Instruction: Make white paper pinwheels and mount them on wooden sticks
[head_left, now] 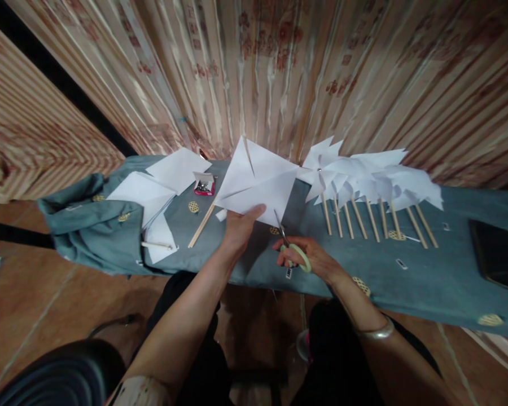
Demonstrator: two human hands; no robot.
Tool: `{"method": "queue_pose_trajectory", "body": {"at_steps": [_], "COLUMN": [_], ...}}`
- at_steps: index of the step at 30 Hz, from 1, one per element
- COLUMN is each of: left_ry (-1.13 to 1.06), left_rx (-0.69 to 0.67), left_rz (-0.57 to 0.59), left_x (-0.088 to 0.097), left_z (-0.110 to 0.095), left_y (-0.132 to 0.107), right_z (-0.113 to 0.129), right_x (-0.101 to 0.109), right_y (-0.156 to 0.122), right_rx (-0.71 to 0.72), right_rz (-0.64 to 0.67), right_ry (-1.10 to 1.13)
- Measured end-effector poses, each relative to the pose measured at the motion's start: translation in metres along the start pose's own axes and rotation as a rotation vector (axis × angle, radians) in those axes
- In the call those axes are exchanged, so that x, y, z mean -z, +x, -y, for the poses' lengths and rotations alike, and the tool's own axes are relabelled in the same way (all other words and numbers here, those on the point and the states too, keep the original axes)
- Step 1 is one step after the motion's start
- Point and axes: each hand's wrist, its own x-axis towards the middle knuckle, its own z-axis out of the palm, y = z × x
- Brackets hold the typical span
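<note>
A square sheet of white paper (266,175) is pinched by its near edge in my left hand (240,225), thumb on top. Slits run inward from its far and left corners. My right hand (307,256) grips a pair of scissors (300,256) with pale green handles. The blades reach the sheet's near right part, where a cut line shows; how far apart they stand is hard to tell. Beyond the sheet's right corner lie several white paper pinwheels (322,163) on wooden sticks, overlapping in a row.
More white paper sheets (141,189) lie at the left on the grey-green cloth (406,282). A small red box of metal pins (204,185) and loose wooden sticks (201,226) are left of my hand. A dark phone-like slab (497,254) rests far right. A pleated curtain (262,73) hangs behind.
</note>
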Motion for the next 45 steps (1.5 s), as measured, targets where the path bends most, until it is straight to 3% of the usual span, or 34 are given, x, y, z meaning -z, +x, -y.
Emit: {"method": "queue_pose_trajectory", "body": {"at_steps": [33, 45], "left_ry": [0.017, 0.012], "left_rx": [0.005, 0.001], "left_rz": [-0.033, -0.036], "left_x": [0.0028, 0.0042], "left_z": [0.0014, 0.0004], "left_y": [-0.0010, -0.0002], "right_z": [-0.0006, -0.0056], "right_x": [-0.0034, -0.0054], "right_y": [0.0019, 0.0050], "right_rx": [-0.104, -0.082], "right_rz": [-0.016, -0.033], "right_ry": [0.047, 0.061]}}
